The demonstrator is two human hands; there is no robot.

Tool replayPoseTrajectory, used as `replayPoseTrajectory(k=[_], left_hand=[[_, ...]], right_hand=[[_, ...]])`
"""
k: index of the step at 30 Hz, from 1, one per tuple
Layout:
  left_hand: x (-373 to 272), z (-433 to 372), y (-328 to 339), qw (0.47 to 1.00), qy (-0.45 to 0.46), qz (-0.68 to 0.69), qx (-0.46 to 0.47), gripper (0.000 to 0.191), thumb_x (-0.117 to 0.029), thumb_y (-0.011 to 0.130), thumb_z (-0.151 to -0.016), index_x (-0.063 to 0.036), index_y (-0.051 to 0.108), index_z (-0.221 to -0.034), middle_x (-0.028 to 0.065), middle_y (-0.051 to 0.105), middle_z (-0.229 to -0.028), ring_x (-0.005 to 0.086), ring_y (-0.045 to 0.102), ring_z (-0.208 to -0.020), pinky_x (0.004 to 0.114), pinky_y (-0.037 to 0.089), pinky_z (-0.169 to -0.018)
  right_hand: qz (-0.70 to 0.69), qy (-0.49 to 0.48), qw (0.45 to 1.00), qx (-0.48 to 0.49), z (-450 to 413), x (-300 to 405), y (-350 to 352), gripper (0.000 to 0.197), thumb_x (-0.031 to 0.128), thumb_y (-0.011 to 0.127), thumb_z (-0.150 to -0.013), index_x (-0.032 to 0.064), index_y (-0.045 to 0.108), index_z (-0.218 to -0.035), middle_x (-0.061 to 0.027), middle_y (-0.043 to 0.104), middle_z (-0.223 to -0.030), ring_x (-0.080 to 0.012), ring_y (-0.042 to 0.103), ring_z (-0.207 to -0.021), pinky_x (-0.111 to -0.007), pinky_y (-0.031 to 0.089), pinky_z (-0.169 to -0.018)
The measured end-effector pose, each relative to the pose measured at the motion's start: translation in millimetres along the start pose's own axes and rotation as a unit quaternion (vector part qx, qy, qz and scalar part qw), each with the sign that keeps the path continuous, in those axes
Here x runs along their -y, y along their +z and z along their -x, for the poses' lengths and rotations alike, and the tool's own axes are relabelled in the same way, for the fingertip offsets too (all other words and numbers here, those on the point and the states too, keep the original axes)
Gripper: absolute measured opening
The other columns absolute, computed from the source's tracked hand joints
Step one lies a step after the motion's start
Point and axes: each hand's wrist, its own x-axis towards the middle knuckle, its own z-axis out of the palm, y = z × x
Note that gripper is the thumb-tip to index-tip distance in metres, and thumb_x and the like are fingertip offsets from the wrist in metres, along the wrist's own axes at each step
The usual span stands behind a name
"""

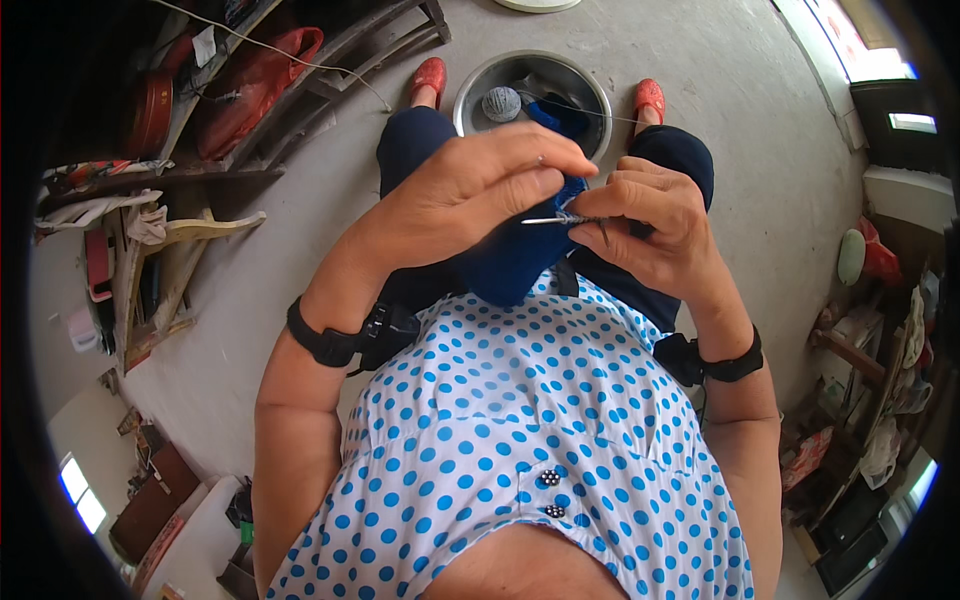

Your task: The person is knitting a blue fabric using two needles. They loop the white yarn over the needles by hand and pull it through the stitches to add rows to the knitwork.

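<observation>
My right hand pinches a thin metal knitting needle between thumb and fingers. Grey stitches sit along the needle, whose bare tip points left. A second thin needle end pokes out below my right fingertips. Blue knitted fabric hangs under both hands, over my lap. My left hand arches above it, thumb and fingertips close together at the work; whether they grip it is hidden. Beyond the hands, a grey yarn ball lies in a metal basin, and its strand runs right.
Dark blue yarn or fabric also lies in the basin, on the concrete floor between my red shoes. At left stand a wooden bench, a red plastic bag and a wooden frame. Cluttered shelving lines the right.
</observation>
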Motion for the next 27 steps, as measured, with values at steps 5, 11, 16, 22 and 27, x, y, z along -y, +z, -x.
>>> replayPoseTrajectory(k=[5, 11, 16, 22, 27], left_hand=[[5.0, 0.4, 1.4, 0.997, -0.063, 0.035, 0.022, 0.025, -0.020, 0.049, -0.100, -0.0031, 0.063, -0.113, 0.0046, 0.065, -0.100, 0.0111, 0.060, -0.095, 0.023, 0.047, -0.084], [-4.8, 4.8, 6.8, 0.990, -0.120, 0.027, -0.071, 0.020, -0.020, 0.061, -0.095, -0.0022, 0.067, -0.104, -0.0011, 0.063, -0.080, 0.0036, 0.056, -0.067, 0.014, 0.042, -0.060], [-11.6, 3.6, 13.4, 0.973, -0.185, 0.117, -0.073, 0.017, -0.013, 0.067, -0.089, -0.0002, 0.067, -0.100, 0.0021, 0.066, -0.087, 0.0062, 0.063, -0.080, 0.015, 0.049, -0.072], [-10.4, 2.9, 20.7, 0.973, -0.183, 0.106, -0.089, 0.020, -0.011, 0.067, -0.089, 0.0028, 0.064, -0.102, 0.0058, 0.067, -0.090, 0.0095, 0.065, -0.084, 0.020, 0.052, -0.075], [-10.6, 1.1, 22.2, 0.973, -0.175, 0.121, -0.091, 0.018, -0.007, 0.065, -0.089, 0.0026, 0.060, -0.103, 0.0048, 0.064, -0.091, 0.0075, 0.062, -0.083, 0.020, 0.051, -0.075]], right_hand=[[-0.015, 0.006, 1.000, 0.001, 1.8, -0.3, -3.9, 0.011, 0.010, 0.074, -0.078, 0.0054, 0.069, -0.086, -0.0031, 0.062, -0.067, -0.0124, 0.053, -0.057, -0.024, 0.038, -0.051], [-0.104, 0.166, 0.978, -0.072, 21.3, 2.3, 8.6, 0.011, 0.012, 0.065, -0.089, 0.0009, 0.063, -0.088, -0.0007, 0.055, -0.061, -0.0029, 0.042, -0.048, -0.018, 0.028, -0.045], [-0.187, 0.231, 0.946, -0.128, 28.2, -4.7, 22.9, 0.016, 0.017, 0.064, -0.090, 0.0021, 0.061, -0.086, 0.0018, 0.052, -0.060, -0.0008, 0.036, -0.049, -0.019, 0.023, -0.047], [-0.254, 0.267, 0.919, -0.141, 26.9, -6.9, 29.6, 0.025, 0.027, 0.073, -0.087, 0.0039, 0.066, -0.094, 0.0045, 0.052, -0.061, -0.0001, 0.036, -0.052, -0.019, 0.022, -0.048], [-0.310, 0.309, 0.888, -0.138, 21.3, -0.4, 25.6, 0.024, 0.021, 0.073, -0.087, 0.0033, 0.070, -0.102, 0.0019, 0.064, -0.074, -0.0002, 0.051, -0.063, -0.015, 0.036, -0.055]])
